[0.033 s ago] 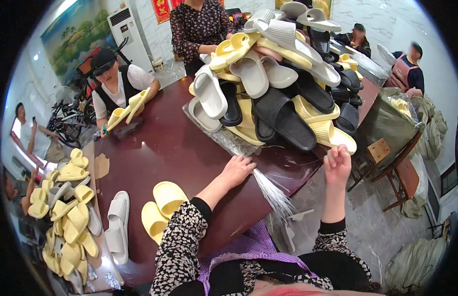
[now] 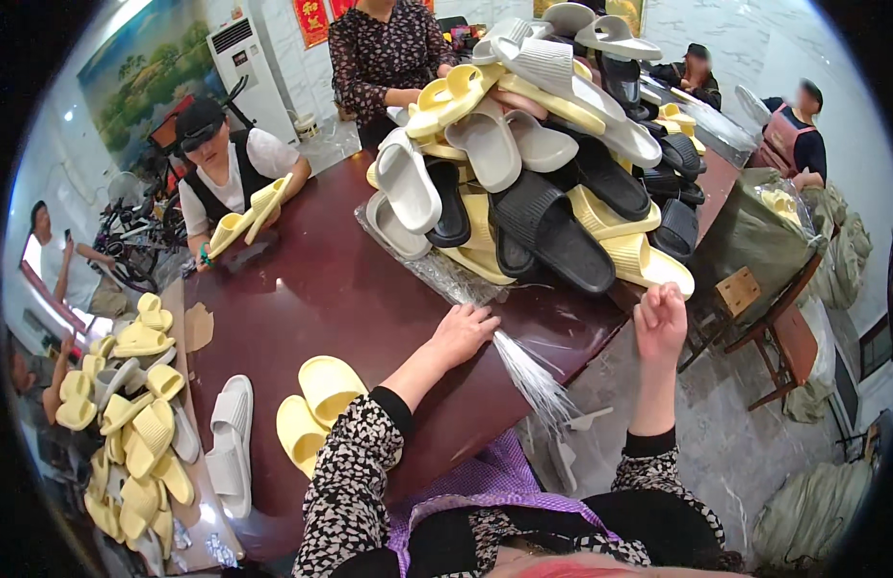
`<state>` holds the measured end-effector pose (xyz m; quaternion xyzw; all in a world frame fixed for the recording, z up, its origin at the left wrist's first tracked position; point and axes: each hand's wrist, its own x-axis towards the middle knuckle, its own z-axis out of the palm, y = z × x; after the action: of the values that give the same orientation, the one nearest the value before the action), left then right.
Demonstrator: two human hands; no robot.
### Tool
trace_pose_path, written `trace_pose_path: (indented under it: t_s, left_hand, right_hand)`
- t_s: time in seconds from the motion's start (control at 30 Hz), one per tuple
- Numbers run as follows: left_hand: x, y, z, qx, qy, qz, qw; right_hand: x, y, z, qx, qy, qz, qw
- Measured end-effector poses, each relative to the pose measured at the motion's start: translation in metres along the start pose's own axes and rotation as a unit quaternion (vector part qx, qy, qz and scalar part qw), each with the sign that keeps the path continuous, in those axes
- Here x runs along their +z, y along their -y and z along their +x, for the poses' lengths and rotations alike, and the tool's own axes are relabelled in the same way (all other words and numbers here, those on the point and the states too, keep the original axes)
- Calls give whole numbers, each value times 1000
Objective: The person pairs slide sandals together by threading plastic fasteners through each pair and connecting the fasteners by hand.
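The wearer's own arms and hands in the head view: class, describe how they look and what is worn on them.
Both forearms are covered by long sleeves in a dark fabric with a dense pale floral speckle, ending in plain black ribbed cuffs at the wrists. The left hand and right hand are bare: no gloves, and no rings or watch can be made out. A purple checked apron shows between the arms.

No visible change: left hand (image 2: 463,332), right hand (image 2: 661,321) unmoved.

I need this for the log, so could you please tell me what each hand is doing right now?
Left hand: open, palm down on the dark table, by the bundle of clear plastic ties.
Right hand: raised, fingers pinched together; what it holds cannot be told.
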<state>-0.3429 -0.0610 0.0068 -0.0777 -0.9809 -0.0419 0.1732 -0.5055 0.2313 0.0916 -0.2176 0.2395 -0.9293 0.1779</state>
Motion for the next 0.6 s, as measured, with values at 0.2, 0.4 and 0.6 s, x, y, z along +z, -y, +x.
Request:
trace_pose_path:
  t_s: [0.2, 0.4, 0.6]
  left_hand:
    - [-65, -27, 16, -41, -47, -66, 996]
    - [-228, -55, 21, -84, -173, -393, 899]
    - [-346, -126, 7, 120, -329, -368, 861]
  right_hand:
    - [9, 10, -21, -20, 70, -162, 984]
    - [37, 1, -34, -9, 144, -257, 955]
    - [44, -17, -43, 6, 150, -251, 956]
